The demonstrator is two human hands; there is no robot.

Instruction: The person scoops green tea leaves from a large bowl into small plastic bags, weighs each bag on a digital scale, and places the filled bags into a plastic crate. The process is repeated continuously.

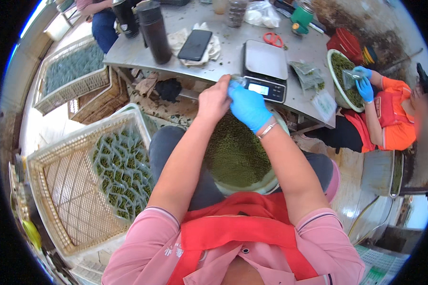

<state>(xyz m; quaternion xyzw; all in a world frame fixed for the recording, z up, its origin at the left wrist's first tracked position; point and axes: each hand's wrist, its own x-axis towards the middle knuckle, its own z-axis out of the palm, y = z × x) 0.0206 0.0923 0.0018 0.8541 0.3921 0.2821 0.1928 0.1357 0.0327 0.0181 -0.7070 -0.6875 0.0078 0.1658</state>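
My left hand point(214, 99) is bare, its fingers closed at the table's front edge. Pressed against it is my right hand point(248, 104), in a blue glove, also closed. Both pinch a small clear plastic bag point(239, 80), mostly covered by my fingers. Just beyond them stands a digital scale point(266, 64) with a lit display and a bare silver pan. Below my wrists, between my knees, sits a round tub point(274, 184) full of small green grains point(235, 149). Filled clear bags of green grains point(123, 173) stand in rows in a crate at my left.
The cream plastic crate point(69, 190) rests low on my left. On the metal table point(223, 50) are a phone point(195, 45), a dark tumbler point(154, 35), red scissors point(273, 40) and filled bags point(309, 76). At right, a gloved co-worker point(385, 114) holds a bag over another tub.
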